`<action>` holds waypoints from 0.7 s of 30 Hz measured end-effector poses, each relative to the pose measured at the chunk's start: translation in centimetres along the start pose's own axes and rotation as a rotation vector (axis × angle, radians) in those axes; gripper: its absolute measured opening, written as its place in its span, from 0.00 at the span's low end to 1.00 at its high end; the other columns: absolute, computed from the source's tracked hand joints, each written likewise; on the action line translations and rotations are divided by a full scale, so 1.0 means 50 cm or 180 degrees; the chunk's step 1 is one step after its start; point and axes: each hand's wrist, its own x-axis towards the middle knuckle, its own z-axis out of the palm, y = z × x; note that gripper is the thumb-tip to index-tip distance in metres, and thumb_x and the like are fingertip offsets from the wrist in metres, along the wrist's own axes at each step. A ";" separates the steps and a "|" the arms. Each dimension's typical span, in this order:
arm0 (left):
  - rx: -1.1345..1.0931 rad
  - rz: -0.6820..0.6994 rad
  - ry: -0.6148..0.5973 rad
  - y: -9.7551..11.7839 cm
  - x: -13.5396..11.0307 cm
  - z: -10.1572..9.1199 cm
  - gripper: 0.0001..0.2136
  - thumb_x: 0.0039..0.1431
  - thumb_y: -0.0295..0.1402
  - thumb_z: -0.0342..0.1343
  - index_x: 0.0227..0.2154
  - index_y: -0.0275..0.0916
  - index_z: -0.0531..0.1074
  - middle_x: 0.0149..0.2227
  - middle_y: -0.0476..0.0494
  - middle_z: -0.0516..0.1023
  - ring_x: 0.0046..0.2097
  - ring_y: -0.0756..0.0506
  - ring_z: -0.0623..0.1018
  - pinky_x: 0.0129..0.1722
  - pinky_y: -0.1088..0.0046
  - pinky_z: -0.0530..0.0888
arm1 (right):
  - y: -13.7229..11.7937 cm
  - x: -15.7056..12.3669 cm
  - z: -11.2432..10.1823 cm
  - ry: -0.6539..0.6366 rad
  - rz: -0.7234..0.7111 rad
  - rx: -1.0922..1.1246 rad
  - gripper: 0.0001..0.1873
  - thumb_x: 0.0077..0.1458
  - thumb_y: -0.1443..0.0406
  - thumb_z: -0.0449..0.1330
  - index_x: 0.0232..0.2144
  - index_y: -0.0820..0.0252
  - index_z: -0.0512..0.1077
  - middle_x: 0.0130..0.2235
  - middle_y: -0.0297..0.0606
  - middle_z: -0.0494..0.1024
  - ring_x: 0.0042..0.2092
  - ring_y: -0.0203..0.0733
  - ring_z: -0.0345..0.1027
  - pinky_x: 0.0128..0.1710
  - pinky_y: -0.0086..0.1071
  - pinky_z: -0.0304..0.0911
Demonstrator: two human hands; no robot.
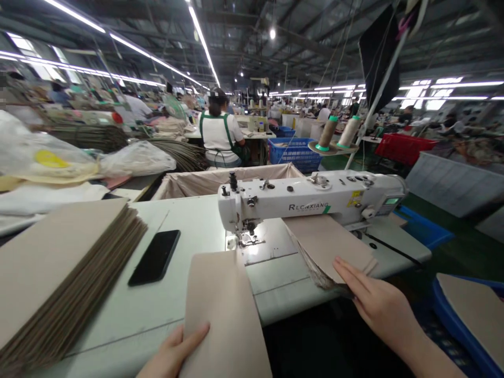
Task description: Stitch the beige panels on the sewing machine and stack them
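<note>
My left hand grips the left edge of a beige fabric panel, thumb on top and the other fingers underneath. The panel's far end lies just in front of the needle area of a white sewing machine. To the right, my right hand pinches the near edge of a small stack of beige panels, which lies partly beneath the machine's arm. The fingers rest on the top panel, and the thumb is hidden below.
A tall pile of beige panels and a black phone lie left on the table. Thread cones stand behind the machine. A blue crate and a seated person are beyond. A blue bin holds a panel at right.
</note>
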 end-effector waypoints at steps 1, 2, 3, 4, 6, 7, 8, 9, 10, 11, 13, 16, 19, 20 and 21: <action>0.0309 0.0305 0.0267 0.004 0.004 -0.010 0.37 0.52 0.51 0.59 0.58 0.30 0.61 0.48 0.31 0.75 0.50 0.30 0.75 0.50 0.54 0.72 | -0.006 0.004 -0.007 -0.0009 0.0019 -0.0030 0.33 0.57 0.74 0.45 0.64 0.57 0.53 0.64 0.38 0.59 0.39 0.41 0.73 0.35 0.34 0.66; 0.0646 0.0683 0.0597 0.006 0.009 -0.019 0.37 0.52 0.50 0.58 0.60 0.32 0.59 0.50 0.32 0.74 0.52 0.32 0.74 0.52 0.55 0.71 | -0.014 0.006 -0.016 0.0011 0.0044 -0.0043 0.31 0.58 0.71 0.47 0.64 0.56 0.53 0.64 0.38 0.59 0.34 0.40 0.73 0.31 0.33 0.66; 0.0990 0.1074 0.0948 0.004 0.015 -0.027 0.38 0.53 0.49 0.58 0.62 0.34 0.55 0.52 0.33 0.72 0.54 0.33 0.72 0.54 0.56 0.69 | -0.027 0.005 -0.028 0.0063 0.0054 -0.0018 0.30 0.60 0.67 0.49 0.64 0.55 0.54 0.64 0.39 0.59 0.31 0.38 0.72 0.28 0.33 0.65; 0.1330 0.1433 0.1301 0.000 0.022 -0.033 0.39 0.55 0.47 0.57 0.65 0.35 0.49 0.53 0.33 0.71 0.55 0.34 0.71 0.55 0.55 0.68 | -0.043 0.004 -0.040 0.0153 0.0019 0.0069 0.29 0.60 0.64 0.51 0.64 0.54 0.54 0.63 0.40 0.59 0.29 0.37 0.71 0.26 0.32 0.64; 0.2065 0.1957 0.1943 -0.012 0.032 -0.039 0.41 0.58 0.44 0.54 0.67 0.37 0.39 0.56 0.31 0.67 0.56 0.34 0.70 0.55 0.52 0.67 | -0.086 0.004 -0.056 0.0351 -0.0249 0.0456 0.31 0.59 0.60 0.55 0.64 0.53 0.55 0.62 0.41 0.61 0.31 0.38 0.72 0.28 0.31 0.66; 0.2481 0.2152 0.2233 -0.018 0.036 -0.040 0.40 0.59 0.42 0.53 0.67 0.38 0.38 0.57 0.30 0.63 0.57 0.33 0.68 0.55 0.51 0.66 | -0.112 0.010 -0.056 0.0384 -0.0464 0.0739 0.31 0.59 0.62 0.56 0.63 0.52 0.55 0.61 0.41 0.63 0.34 0.39 0.73 0.31 0.31 0.67; 0.2924 0.2342 0.2489 -0.024 0.039 -0.040 0.38 0.59 0.39 0.52 0.67 0.39 0.40 0.60 0.29 0.59 0.58 0.32 0.66 0.56 0.50 0.64 | -0.139 0.021 -0.049 0.0325 -0.0689 0.1044 0.31 0.58 0.65 0.56 0.63 0.52 0.55 0.61 0.40 0.64 0.38 0.40 0.73 0.34 0.30 0.68; 0.3377 0.2526 0.2679 -0.027 0.042 -0.039 0.35 0.59 0.36 0.52 0.67 0.40 0.44 0.62 0.30 0.54 0.61 0.31 0.62 0.58 0.49 0.61 | -0.166 0.040 -0.035 0.0193 -0.0852 0.1331 0.31 0.58 0.68 0.54 0.63 0.51 0.55 0.60 0.39 0.65 0.41 0.40 0.73 0.37 0.30 0.68; 0.3826 0.2710 0.2739 -0.029 0.045 -0.038 0.32 0.59 0.32 0.51 0.66 0.43 0.49 0.65 0.33 0.50 0.63 0.31 0.57 0.60 0.48 0.57 | -0.192 0.066 -0.015 -0.0025 -0.0943 0.1584 0.32 0.57 0.71 0.52 0.63 0.51 0.55 0.61 0.37 0.64 0.43 0.39 0.72 0.39 0.30 0.68; 0.4238 0.2876 0.2633 -0.029 0.048 -0.038 0.30 0.59 0.28 0.49 0.65 0.45 0.52 0.66 0.38 0.49 0.65 0.32 0.53 0.61 0.48 0.53 | -0.216 0.098 0.010 -0.0274 -0.0944 0.1787 0.33 0.55 0.73 0.51 0.62 0.51 0.56 0.62 0.36 0.63 0.47 0.39 0.71 0.42 0.30 0.68; 0.4829 0.3063 0.2101 -0.024 0.054 -0.039 0.31 0.57 0.23 0.46 0.64 0.49 0.54 0.66 0.45 0.52 0.66 0.36 0.51 0.63 0.49 0.48 | -0.257 0.175 0.065 -0.0591 -0.0707 0.1948 0.36 0.50 0.76 0.50 0.61 0.51 0.58 0.63 0.32 0.61 0.53 0.40 0.67 0.47 0.32 0.67; 0.4985 0.2985 0.1578 -0.003 0.057 -0.043 0.29 0.58 0.25 0.46 0.63 0.48 0.54 0.61 0.45 0.61 0.63 0.39 0.58 0.63 0.51 0.50 | -0.295 0.284 0.132 -0.0775 -0.0521 0.1754 0.35 0.50 0.75 0.50 0.60 0.48 0.58 0.64 0.28 0.57 0.54 0.42 0.66 0.46 0.35 0.67; 0.4747 0.2874 0.1409 0.033 0.057 -0.045 0.24 0.58 0.33 0.51 0.59 0.46 0.62 0.53 0.41 0.67 0.58 0.38 0.64 0.63 0.51 0.51 | -0.310 0.339 0.167 -0.0880 -0.0481 0.1492 0.35 0.53 0.73 0.50 0.62 0.45 0.55 0.64 0.26 0.57 0.52 0.43 0.68 0.45 0.37 0.68; 0.4688 0.2874 0.1308 0.046 0.060 -0.046 0.22 0.57 0.36 0.53 0.56 0.45 0.65 0.52 0.41 0.68 0.57 0.38 0.65 0.63 0.51 0.50 | -0.312 0.344 0.174 -0.0883 -0.0436 0.1429 0.35 0.53 0.73 0.50 0.62 0.45 0.55 0.64 0.26 0.57 0.52 0.43 0.68 0.46 0.38 0.67; 0.4644 0.2885 0.1217 0.059 0.065 -0.047 0.21 0.55 0.38 0.55 0.53 0.45 0.67 0.51 0.41 0.68 0.57 0.37 0.65 0.63 0.50 0.49 | -0.313 0.345 0.179 -0.0867 -0.0384 0.1387 0.34 0.54 0.72 0.51 0.62 0.45 0.55 0.64 0.27 0.58 0.53 0.43 0.67 0.47 0.38 0.67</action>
